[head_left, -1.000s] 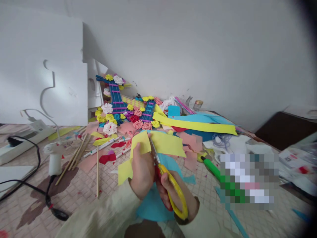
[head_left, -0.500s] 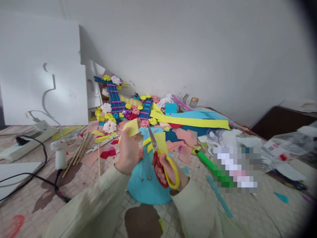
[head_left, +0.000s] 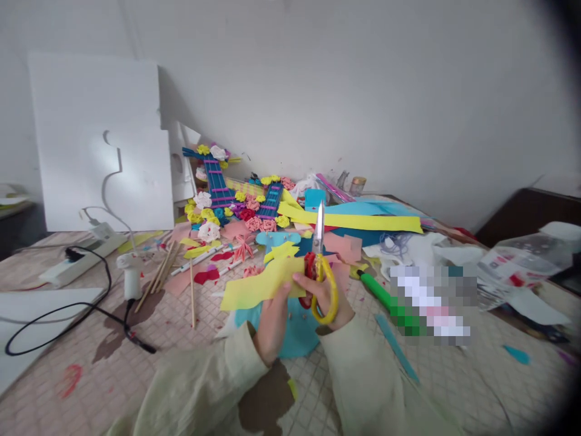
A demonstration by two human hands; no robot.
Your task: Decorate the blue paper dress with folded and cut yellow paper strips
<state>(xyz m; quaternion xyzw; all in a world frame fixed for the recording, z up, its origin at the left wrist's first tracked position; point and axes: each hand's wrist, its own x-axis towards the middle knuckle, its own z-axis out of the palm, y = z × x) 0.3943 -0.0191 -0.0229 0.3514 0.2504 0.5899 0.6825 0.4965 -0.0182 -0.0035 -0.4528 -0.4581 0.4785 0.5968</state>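
Note:
My left hand point(head_left: 272, 321) pinches a cut piece of yellow paper point(head_left: 261, 284), held flat just above a round light-blue paper point(head_left: 290, 330) on the table. Close beside it, my right hand point(head_left: 329, 297) grips scissors point(head_left: 320, 266) with yellow and red handles. Their blades are closed and point straight up. The right thumb also touches the edge of the yellow paper.
Coloured paper scraps, long yellow and blue strips point(head_left: 358, 221) and a paper-flower craft piece point(head_left: 227, 194) crowd the back. A green marker point(head_left: 379, 290) lies to the right. At left are wooden sticks point(head_left: 157, 275), a glue gun point(head_left: 129, 272), a power strip point(head_left: 82, 260) and white foam boards point(head_left: 100, 145).
The scissors left the paper and swung upright with blades closed. My left hand lowered the yellow paper and turned it flat. The view shifted slightly to the left.

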